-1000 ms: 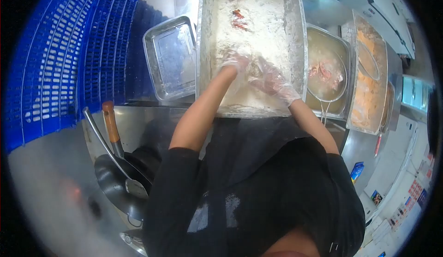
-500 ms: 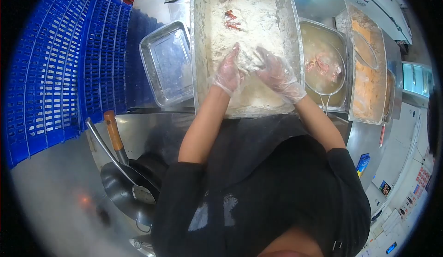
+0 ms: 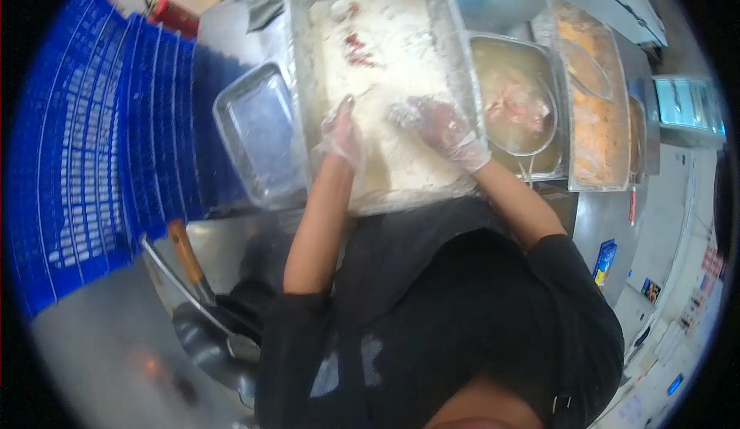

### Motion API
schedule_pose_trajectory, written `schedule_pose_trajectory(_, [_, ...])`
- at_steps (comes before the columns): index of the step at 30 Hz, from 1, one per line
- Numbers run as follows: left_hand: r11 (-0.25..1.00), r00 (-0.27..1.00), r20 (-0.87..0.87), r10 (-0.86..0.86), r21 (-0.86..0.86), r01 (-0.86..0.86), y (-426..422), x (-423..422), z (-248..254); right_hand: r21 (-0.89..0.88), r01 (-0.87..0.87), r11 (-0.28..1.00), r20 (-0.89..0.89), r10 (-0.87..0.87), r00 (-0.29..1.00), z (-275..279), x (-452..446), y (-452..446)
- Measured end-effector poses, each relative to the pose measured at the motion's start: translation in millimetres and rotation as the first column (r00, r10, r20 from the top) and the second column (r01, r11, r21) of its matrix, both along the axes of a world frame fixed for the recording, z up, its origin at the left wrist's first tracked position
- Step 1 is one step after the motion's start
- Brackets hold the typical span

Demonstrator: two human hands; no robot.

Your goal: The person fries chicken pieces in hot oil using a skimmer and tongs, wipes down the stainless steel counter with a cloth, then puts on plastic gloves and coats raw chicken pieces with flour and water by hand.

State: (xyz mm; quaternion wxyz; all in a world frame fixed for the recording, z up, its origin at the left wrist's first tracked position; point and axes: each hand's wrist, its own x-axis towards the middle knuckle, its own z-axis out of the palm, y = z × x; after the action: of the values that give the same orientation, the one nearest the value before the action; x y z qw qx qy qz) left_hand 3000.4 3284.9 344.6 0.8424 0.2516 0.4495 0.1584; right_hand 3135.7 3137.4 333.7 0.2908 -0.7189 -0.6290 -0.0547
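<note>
At the far left stand blue slatted baskets (image 3: 77,174), and just right of their upper part a red fire extinguisher (image 3: 174,17). Below, a wooden-handled tool (image 3: 185,250) and a metal ladle (image 3: 181,276) lean in a dark wok (image 3: 202,340). Next comes a shallow metal tray (image 3: 268,144), lying close beside a deep metal pan (image 3: 299,63) spread with white powder (image 3: 401,47). Inside that pan, the gloved left hand (image 3: 340,136) is on the left, held edge-on with its fingers pointing away from the body, loosely open and gripping nothing that shows. Beyond its fingertips, toward the pan's far end, reddish pieces (image 3: 357,51) lie in the powder, apart from both hands. Between the hands, and nearer the right one, is a powder-coated lump (image 3: 403,114) right at the fingertips of the gloved right hand (image 3: 451,130); blur hides whether those fingers grip it or only touch it. Right of the pan, a metal container (image 3: 556,168) of cloudy liquid holds a wire strainer (image 3: 556,121) with pink pieces (image 3: 515,109) in it. Furthest right on the counter, a long pan (image 3: 621,82) holds orange powder (image 3: 600,124).
</note>
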Motion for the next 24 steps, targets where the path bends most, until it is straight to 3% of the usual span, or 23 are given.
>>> schedule_pose_trajectory(1, [1.000,0.999,-0.039,-0.006,0.017,0.007,4,5,0,-0.127,0.077,0.989,-0.083,-0.088,0.993,0,3,3])
schedule_pose_trajectory(3, [0.999,0.996,-0.089,-0.030,0.011,0.031,15,2,-24,-0.179,0.113,0.977,-0.043,-0.123,0.992,41,11,-2])
schedule_pose_trajectory(5, [0.935,0.947,-0.317,-0.046,0.320,0.153,38,8,-77,-0.235,0.003,0.972,-0.477,-0.118,0.871,82,26,-1])
schedule_pose_trajectory(6, [0.935,0.946,-0.317,-0.060,0.313,0.164,38,16,-65,-0.182,0.103,0.978,-0.098,-0.122,0.988,104,29,-13])
schedule_pose_trajectory(7, [0.827,0.856,-0.517,-0.019,0.473,0.304,39,28,-38,-0.188,0.111,0.976,-0.094,-0.130,0.987,119,37,-19])
schedule_pose_trajectory(8, [0.680,0.733,-0.677,0.073,0.571,0.460,38,36,-24,-0.198,0.147,0.969,-0.323,-0.206,0.924,132,45,-26])
schedule_pose_trajectory(9, [0.682,0.735,-0.675,0.065,0.568,0.461,44,44,-30,-0.215,0.180,0.960,-0.531,-0.270,0.804,140,52,-35])
schedule_pose_trajectory(10, [0.540,0.737,-0.670,0.088,0.654,0.529,58,56,-39,-0.220,0.184,0.958,-0.524,-0.276,0.806,145,62,-46])
schedule_pose_trajectory(11, [0.381,0.742,-0.661,0.111,0.718,0.583,72,69,-48,-0.225,0.239,0.945,0.090,-0.224,0.970,148,76,-60])
schedule_pose_trajectory(12, [0.382,0.745,-0.659,0.104,0.718,0.582,88,81,-60,-0.196,0.285,0.938,0.667,-0.085,0.740,150,89,-71])
schedule_pose_trajectory(13, [0.211,0.650,-0.758,0.052,0.645,0.735,103,95,-73,-0.198,0.291,0.936,0.671,-0.087,0.736,142,105,-80])
schedule_pose_trajectory(14, [0.026,0.532,-0.846,0.022,0.533,0.846,108,101,-81,-0.214,0.288,0.933,0.505,-0.147,0.850,126,119,-90])
schedule_pose_trajectory(15, [0.021,0.533,-0.846,0.011,0.533,0.846,104,104,-73,-0.229,0.286,0.931,0.318,-0.206,0.926,117,126,-98])
schedule_pose_trajectory(17, [-0.238,0.354,-0.925,0.134,0.317,0.918,98,110,-46,-0.248,0.318,0.915,0.274,-0.249,0.929,121,117,-110])
schedule_pose_trajectory(18, [-0.243,0.356,-0.926,0.126,0.319,0.916,100,112,-48,-0.262,0.342,0.902,0.227,-0.287,0.931,121,115,-115])
schedule_pose_trajectory(20, [-0.427,0.278,-0.950,0.140,0.195,0.883,109,113,-60,-0.292,0.352,0.889,0.188,-0.307,0.933,115,117,-131])
schedule_pose_trajectory(21, [-0.437,0.276,-0.952,0.131,0.194,0.878,109,113,-71,-0.315,0.351,0.882,0.149,-0.319,0.936,110,116,-138])
schedule_pose_trajectory(23, [-0.423,0.411,-0.901,0.141,0.321,0.847,109,112,-94,-0.348,0.349,0.870,0.152,-0.315,0.937,90,109,-146])
schedule_pose_trajectory(24, [-0.426,0.409,-0.902,0.140,0.318,0.847,112,112,-100,-0.374,0.336,0.864,0.159,-0.298,0.941,77,105,-147])
